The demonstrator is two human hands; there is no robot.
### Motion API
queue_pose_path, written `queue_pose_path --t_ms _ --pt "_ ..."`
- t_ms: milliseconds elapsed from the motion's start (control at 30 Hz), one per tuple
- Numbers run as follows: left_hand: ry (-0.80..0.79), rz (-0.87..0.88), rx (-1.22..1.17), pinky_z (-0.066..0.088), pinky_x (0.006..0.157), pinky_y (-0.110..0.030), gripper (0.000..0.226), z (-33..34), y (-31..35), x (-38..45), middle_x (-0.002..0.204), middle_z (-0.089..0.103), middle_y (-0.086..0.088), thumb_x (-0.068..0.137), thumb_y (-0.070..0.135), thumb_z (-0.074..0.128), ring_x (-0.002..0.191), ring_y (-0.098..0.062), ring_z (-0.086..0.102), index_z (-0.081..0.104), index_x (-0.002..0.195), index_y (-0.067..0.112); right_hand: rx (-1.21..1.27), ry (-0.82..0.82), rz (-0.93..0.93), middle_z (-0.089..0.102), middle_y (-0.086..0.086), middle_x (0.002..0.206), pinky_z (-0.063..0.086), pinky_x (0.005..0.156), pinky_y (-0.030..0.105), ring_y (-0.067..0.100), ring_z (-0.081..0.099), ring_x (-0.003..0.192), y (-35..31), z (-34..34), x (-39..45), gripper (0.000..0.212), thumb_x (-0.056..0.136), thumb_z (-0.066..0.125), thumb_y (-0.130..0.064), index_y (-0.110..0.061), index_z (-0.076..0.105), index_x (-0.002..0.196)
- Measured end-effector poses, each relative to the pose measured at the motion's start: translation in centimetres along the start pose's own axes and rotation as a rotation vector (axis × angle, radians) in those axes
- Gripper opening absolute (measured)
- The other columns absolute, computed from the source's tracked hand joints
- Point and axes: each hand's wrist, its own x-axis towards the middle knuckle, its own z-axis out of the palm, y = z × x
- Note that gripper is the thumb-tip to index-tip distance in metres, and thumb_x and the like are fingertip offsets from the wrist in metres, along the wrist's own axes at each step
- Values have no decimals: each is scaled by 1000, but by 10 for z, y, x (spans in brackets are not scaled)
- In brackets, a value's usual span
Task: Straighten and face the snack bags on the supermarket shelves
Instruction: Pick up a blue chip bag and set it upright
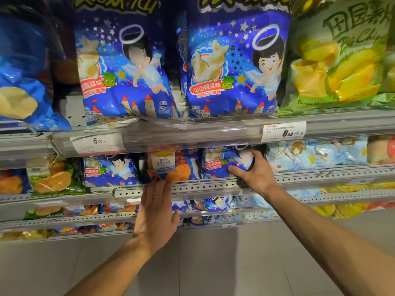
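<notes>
On the second shelf a small blue angel snack bag stands upright, and my right hand grips its lower right corner, thumb across the front. Left of it stands a blue bag with orange chips. My left hand is flat with fingers spread, fingertips touching that bag's bottom edge at the shelf rail. Another small blue angel bag stands further left. On the top shelf two large blue angel bags face forward.
A green durian chip bag fills the top right; a blue chip bag the top left. Pale blue cartoon bags sit right of my right hand. Price tags hang on the upper rail. Lower shelves hold more bags; grey floor lies below.
</notes>
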Motion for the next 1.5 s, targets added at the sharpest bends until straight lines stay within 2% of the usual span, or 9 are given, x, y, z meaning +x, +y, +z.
queue_pose_path --t_ms 100,233,400,667,900,967,1133,1300,1500 --pt "-30 24 -43 36 116 -47 94 -2 -7 -5 144 40 -8 79 29 75 135 -28 37 24 155 10 0 173 -79 66 -5 103 51 73 9 -3 65 84 1 3 -25 62 73 91 -26 -16 56 123" --pt "-28 -6 -151 29 119 -35 72 -7 -24 -15 152 35 -5 89 27 64 143 -22 33 32 152 13 -76 374 -100 57 5 107 51 92 50 30 60 100 2 19 -61 46 81 83 -29 -13 55 114" --pt "183 -163 -402 49 100 -39 50 -25 -67 -27 130 51 -4 88 14 70 121 -24 49 50 133 14 26 253 -178 65 3 96 53 87 44 26 64 91 -18 69 -90 29 82 82 -20 -17 59 99" --pt "403 -390 -547 41 95 -28 51 -55 -160 -19 119 52 -5 83 12 76 112 -22 51 53 128 7 56 90 -150 58 -1 128 45 103 29 14 57 116 -69 145 -93 78 74 88 -37 -15 50 138" --pt "107 -509 -732 44 66 -11 42 -67 -202 31 78 70 6 71 52 82 81 -12 67 72 92 17 -78 116 -68 51 8 129 44 109 46 25 49 125 -94 166 -49 102 57 93 -54 -13 43 136" --pt "-37 -549 -783 48 63 -23 57 -62 -206 40 75 71 -2 61 62 82 71 -15 67 71 90 14 -103 120 -43 50 7 129 43 111 40 21 48 125 -94 167 -40 104 55 93 -54 -14 41 136" --pt "-150 -535 -851 52 72 -28 71 -55 -210 50 87 70 6 49 61 90 81 -13 67 64 100 18 -56 -33 -28 70 -23 74 42 55 -2 -20 62 70 -90 168 -25 65 52 93 -48 -38 45 94" --pt "-161 -616 -860 56 76 -39 73 -48 -210 62 84 67 -2 39 59 92 78 -20 65 62 87 13 -88 -107 22 74 -8 96 58 81 22 3 70 88 -93 169 -12 63 56 93 -51 -28 63 106" --pt "-13 -682 -859 30 33 -10 63 -51 -205 59 36 46 15 41 58 93 31 -1 44 48 61 18 -30 22 56 74 24 99 60 81 50 32 73 90 -109 167 -24 76 56 94 -52 2 71 105"
